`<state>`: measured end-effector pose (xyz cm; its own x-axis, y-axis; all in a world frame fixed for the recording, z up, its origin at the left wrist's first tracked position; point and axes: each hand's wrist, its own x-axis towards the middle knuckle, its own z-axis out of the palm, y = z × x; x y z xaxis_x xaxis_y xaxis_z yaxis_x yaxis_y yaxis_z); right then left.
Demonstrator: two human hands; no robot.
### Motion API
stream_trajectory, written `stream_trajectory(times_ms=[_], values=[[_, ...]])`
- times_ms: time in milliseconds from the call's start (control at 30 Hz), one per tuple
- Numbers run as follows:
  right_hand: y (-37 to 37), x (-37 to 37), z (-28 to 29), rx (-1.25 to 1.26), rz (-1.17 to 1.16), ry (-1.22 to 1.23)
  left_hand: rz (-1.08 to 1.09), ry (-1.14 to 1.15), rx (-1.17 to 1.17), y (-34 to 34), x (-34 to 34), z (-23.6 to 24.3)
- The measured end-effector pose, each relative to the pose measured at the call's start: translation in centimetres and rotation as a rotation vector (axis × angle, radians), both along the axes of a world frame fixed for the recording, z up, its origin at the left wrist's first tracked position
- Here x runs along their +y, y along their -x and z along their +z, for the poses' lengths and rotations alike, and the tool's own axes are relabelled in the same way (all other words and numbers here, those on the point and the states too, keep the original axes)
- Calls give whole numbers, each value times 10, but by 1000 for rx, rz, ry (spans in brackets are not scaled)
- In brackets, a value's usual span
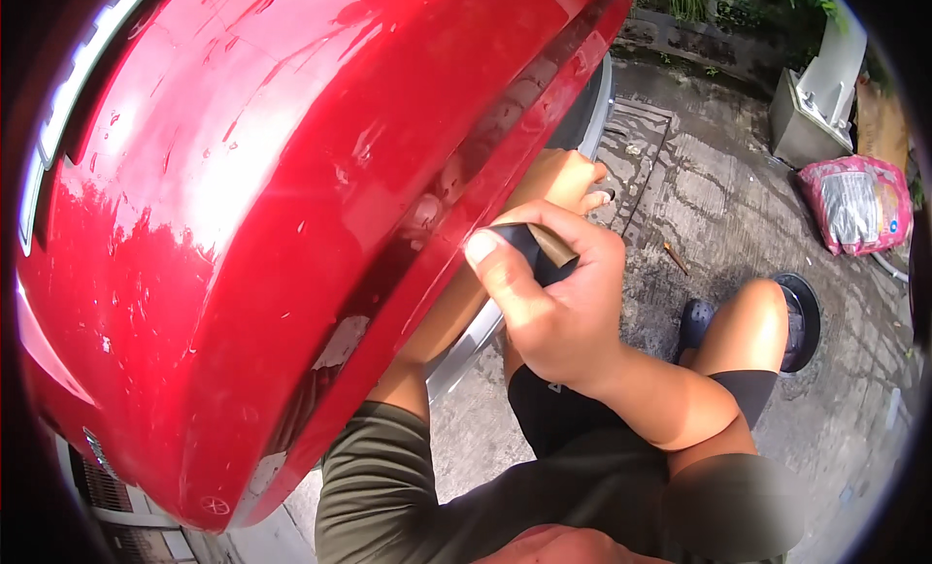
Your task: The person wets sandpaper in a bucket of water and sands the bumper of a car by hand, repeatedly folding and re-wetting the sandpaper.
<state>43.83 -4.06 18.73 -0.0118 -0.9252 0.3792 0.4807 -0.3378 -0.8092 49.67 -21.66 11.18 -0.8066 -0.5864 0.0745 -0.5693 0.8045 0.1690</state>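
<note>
A glossy red car body panel (320,176), wet with drops and streaks, fills the left and upper middle. In front of its right edge is my right hand (573,292), closed in a pinch on a folded piece of sandpaper (551,253), black on one side and brown on the other. The thumb lies close to the red edge. My left arm passes behind that lower edge, and my left hand (563,179) comes out beyond it with curled fingers. Something small and dark shows at its fingertips; the panel hides part of this arm.
On the wet concrete ground (718,215) at right stands a round black basin (806,321), partly behind my bent knee. Farther off lie a pink bag (854,207) and a concrete block (806,127) with a metal post. A dark clog (695,326) is on my foot.
</note>
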Motion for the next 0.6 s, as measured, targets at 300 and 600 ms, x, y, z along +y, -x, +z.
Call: stream_trajectory(times_ms=[300, 600], values=[[3, 4, 2, 83, 4, 5, 46, 17, -36, 1, -8, -11], [-3, 12, 5, 95, 84, -20, 74, 19, -92, -7, -14, -20]])
